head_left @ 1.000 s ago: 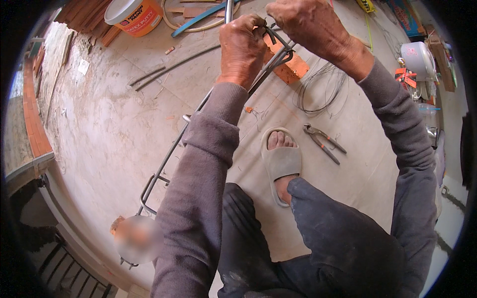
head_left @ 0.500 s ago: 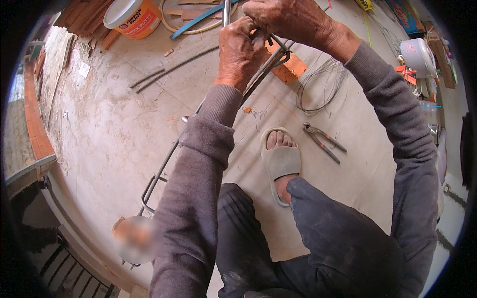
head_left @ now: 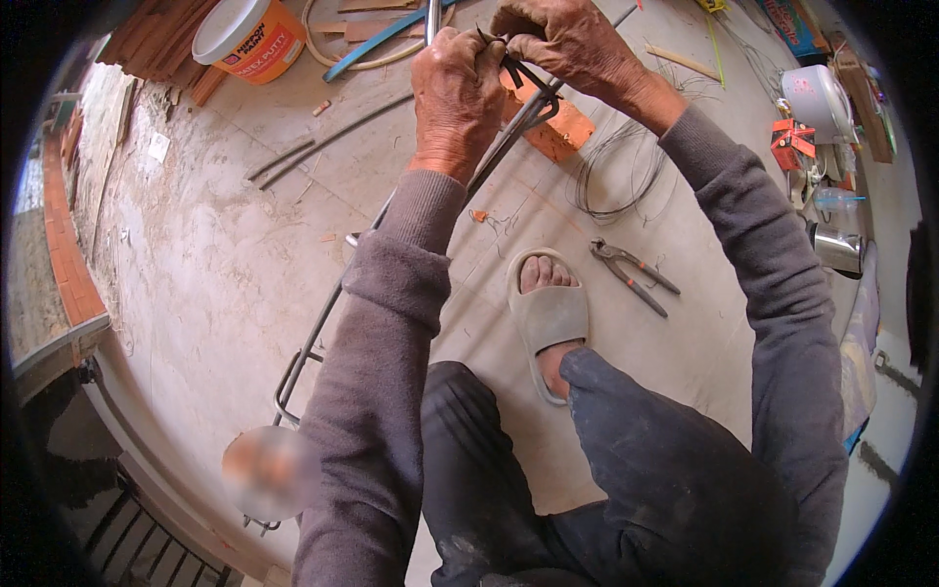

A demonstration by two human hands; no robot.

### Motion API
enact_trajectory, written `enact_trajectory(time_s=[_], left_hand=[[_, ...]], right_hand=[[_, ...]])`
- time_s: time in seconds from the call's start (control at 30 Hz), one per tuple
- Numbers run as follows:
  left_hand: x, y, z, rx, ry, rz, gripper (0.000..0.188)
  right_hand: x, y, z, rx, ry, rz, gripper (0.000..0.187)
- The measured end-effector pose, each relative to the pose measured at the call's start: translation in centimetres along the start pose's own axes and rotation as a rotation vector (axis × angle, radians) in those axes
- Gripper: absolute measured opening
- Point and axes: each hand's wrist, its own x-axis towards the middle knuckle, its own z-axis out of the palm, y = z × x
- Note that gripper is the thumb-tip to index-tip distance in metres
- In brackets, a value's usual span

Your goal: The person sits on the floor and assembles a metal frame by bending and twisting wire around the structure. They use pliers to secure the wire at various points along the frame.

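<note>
My left hand (head_left: 458,103) is closed, its fingertips pressed at the hooked end of a dark bent steel stirrup (head_left: 540,96). Close against it, my right hand (head_left: 572,47) has thumb and fingers pinched together on a short dark wire (head_left: 485,37). That stirrup sits around long steel bars (head_left: 504,147), which slant from upper right to lower left beneath my left arm. A shiny metal rod (head_left: 433,18) rises behind my left knuckles; whether the hand touches it I cannot tell. An orange brick (head_left: 559,132) lies under the bars.
Pincers (head_left: 634,277) lie right of my sandalled foot (head_left: 550,313), below a loose wire coil (head_left: 616,176). Thin rods (head_left: 333,142) rest on the floor at left. Beyond are an orange-and-white bucket (head_left: 249,39) and wood strips (head_left: 156,39). A white container (head_left: 818,103) stands right.
Both hands have shifted slightly left in the picture, as has the whole scene. My right fingers have drawn a little apart from my left, exposing the stirrup's hooked end and the wire.
</note>
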Motion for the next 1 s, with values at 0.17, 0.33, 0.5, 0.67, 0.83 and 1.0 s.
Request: enact_trajectory(time_s=[0.17,0.33,0.5,0.67,0.83,1.0], left_hand=[[0.0,0.2,0.0,-0.059,0.027,-0.019,0.013],[-0.1,0.6,-0.5,-0.047,0.046,-0.085,0.014],[-0.1,1.1,-0.7,-0.140,0.015,-0.144,0.014],[-0.1,0.8,-0.7,-0.098,0.026,-0.097,0.012],[-0.1,0.1,-0.3,-0.225,0.029,-0.161,0.010],[0.2,-0.6,-0.8,-0.446,-0.058,-0.303,0.011]], right_hand=[[0.2,0.0,0.6,-0.067,0.074,-0.094,0.009],[0.5,-0.3,0.4,-0.023,0.052,-0.080,0.010],[1.3,1.0,0.7,-0.047,0.052,-0.188,0.009],[1.3,0.9,0.8,-0.012,0.064,-0.096,0.007],[0.5,0.5,1.5,0.066,0.158,0.065,0.007],[0.0,0.0,1.9,-0.015,0.235,-0.046,0.008]])
